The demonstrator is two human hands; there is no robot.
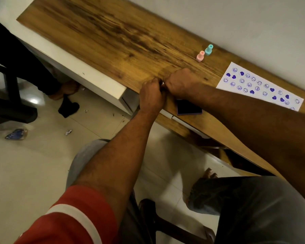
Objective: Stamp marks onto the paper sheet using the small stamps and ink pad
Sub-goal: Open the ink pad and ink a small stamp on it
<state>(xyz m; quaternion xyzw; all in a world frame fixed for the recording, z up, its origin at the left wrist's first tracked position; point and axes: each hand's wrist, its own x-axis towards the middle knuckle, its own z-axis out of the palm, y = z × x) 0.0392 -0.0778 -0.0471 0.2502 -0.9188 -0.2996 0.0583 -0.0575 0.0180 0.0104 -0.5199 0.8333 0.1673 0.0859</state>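
Note:
My left hand (151, 95) and my right hand (176, 81) meet at the front edge of the wooden table (113, 37), fingers curled toward each other. Together they pinch a small pale item (163, 83), mostly hidden, so I cannot tell what it is. The open ink pad (188, 107), dark with a purple rim, lies just right of my wrists near the table edge. The white paper sheet (259, 85) lies farther right, covered with several purple smileys and hearts. A pink stamp (200, 56) and a teal stamp (208, 49) stand upright behind my hands.
A white wall runs along the table's far side. A white cabinet (88, 76) stands under the table's left part. Another person's leg and foot (63, 88) and a dark chair (9, 110) are on the left, on the tiled floor.

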